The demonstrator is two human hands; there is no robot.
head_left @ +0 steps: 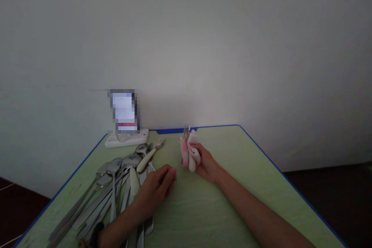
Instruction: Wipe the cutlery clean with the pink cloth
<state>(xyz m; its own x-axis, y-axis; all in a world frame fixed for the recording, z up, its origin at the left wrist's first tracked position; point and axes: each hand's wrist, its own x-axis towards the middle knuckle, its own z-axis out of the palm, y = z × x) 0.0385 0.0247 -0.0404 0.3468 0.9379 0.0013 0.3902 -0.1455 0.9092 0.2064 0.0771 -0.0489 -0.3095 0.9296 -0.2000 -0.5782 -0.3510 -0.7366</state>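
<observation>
My right hand (pixel 207 162) is closed around a pink and white cloth (pixel 184 152), which is wrapped about a fork. The tines of this fork (pixel 186 131) stick up out of the cloth, and its pale handle end shows below. My left hand (pixel 161 183) rests on the table in a loose fist, with nothing visible in it. Beside and partly under the left arm lies a pile of metal spoons (pixel 114 166) and other cutlery. A second fork (pixel 150 155) with a cream handle lies on top of the pile at its far right.
The green table (pixel 247 201) has a blue edge and stands against a grey wall (pixel 203 46). At the back left, a phone with a blurred screen (pixel 124 110) stands upright on a white base (pixel 128 139). Dark floor shows at both sides.
</observation>
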